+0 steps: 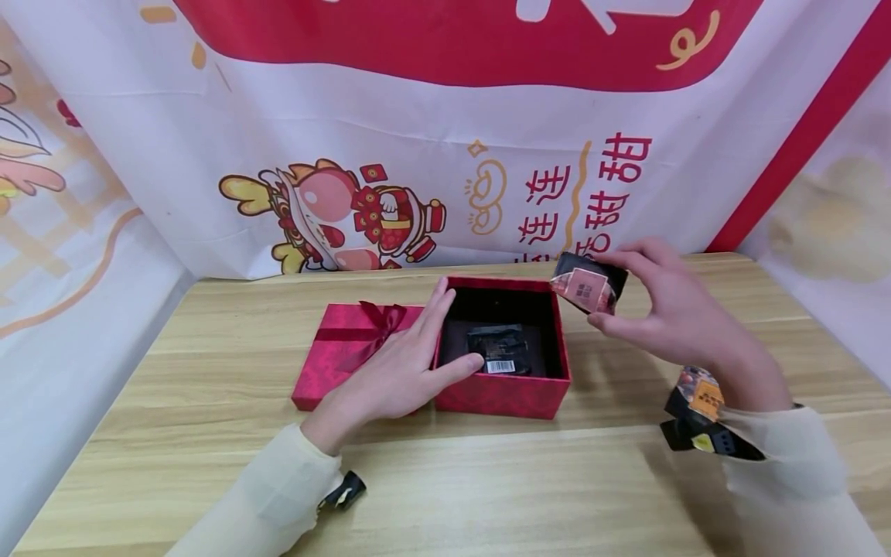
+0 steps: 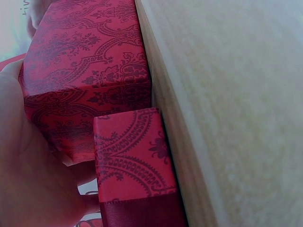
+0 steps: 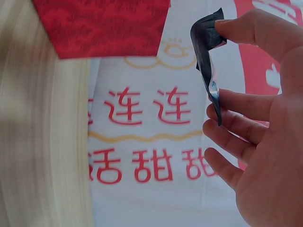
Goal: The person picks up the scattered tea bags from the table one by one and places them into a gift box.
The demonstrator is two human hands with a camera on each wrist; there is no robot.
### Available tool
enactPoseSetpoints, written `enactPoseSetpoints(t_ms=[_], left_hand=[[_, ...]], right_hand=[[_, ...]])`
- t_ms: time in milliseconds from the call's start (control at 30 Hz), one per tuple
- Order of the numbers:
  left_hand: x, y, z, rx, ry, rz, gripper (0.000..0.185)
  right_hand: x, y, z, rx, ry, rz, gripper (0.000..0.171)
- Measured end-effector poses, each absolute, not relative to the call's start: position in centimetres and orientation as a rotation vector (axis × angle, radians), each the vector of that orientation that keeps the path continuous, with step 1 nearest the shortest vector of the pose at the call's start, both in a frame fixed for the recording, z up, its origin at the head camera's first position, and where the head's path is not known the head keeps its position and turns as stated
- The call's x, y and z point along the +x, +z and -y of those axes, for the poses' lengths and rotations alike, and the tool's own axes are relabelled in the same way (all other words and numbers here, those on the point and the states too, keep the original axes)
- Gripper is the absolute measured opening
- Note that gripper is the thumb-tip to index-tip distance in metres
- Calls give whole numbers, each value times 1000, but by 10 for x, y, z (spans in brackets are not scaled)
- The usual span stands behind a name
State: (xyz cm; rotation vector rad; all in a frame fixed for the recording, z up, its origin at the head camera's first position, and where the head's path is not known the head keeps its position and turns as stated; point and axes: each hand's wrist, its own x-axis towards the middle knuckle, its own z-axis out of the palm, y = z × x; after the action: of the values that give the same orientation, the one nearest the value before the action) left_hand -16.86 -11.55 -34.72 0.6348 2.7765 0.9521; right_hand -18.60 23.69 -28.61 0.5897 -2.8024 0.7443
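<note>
My right hand [image 1: 668, 309] pinches a small black packet with a pink label [image 1: 588, 285] between thumb and fingers, raised beside the right back corner of an uncovered red gift box [image 1: 501, 396]. The right wrist view shows that packet [image 3: 204, 54] edge-on. Against the box's left wall lies my left hand [image 1: 404, 371], fingers straight, with the thumb over the front rim. Inside the box, on its dark floor, is another black packet [image 1: 497, 344] with a white barcode. The red patterned box wall [image 2: 85, 52] fills much of the left wrist view.
Left of the box lies its red lid [image 1: 323, 371] with a dark red ribbon bow, partly behind my left hand. Near my right wrist is a black packet with an orange label [image 1: 699, 394]. A small black item [image 1: 344, 491] shows beside the left sleeve. A printed cloth [image 1: 431, 108] hangs behind the table.
</note>
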Motion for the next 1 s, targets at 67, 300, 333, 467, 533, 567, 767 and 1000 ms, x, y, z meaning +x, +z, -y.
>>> enactPoseSetpoints(t_ms=[67, 300, 333, 467, 533, 567, 767, 1000], left_hand=[[-169, -347, 116, 635, 949, -2777, 102], [-169, -347, 115, 629, 945, -2779, 102], [-169, -347, 115, 628, 945, -2779, 102], [-168, -346, 115, 623, 937, -2779, 102], [-168, -346, 115, 628, 937, -2780, 102], [-168, -346, 115, 630, 936, -2781, 102], [-168, -346, 115, 632, 931, -2782, 102], [-168, -346, 114, 620, 930, -2779, 102]], right_hand=[[-184, -285, -230, 617, 748, 2780, 75], [-176, -287, -201, 757, 727, 2739, 75], [-176, -289, -197, 781, 723, 2727, 74], [-178, -300, -181, 857, 720, 2684, 73], [-179, -306, -174, 879, 727, 2668, 74], [-179, -308, -172, 886, 732, 2668, 74], [-181, -318, -162, 916, 716, 2736, 75], [-182, -321, -161, 898, 723, 2857, 66]])
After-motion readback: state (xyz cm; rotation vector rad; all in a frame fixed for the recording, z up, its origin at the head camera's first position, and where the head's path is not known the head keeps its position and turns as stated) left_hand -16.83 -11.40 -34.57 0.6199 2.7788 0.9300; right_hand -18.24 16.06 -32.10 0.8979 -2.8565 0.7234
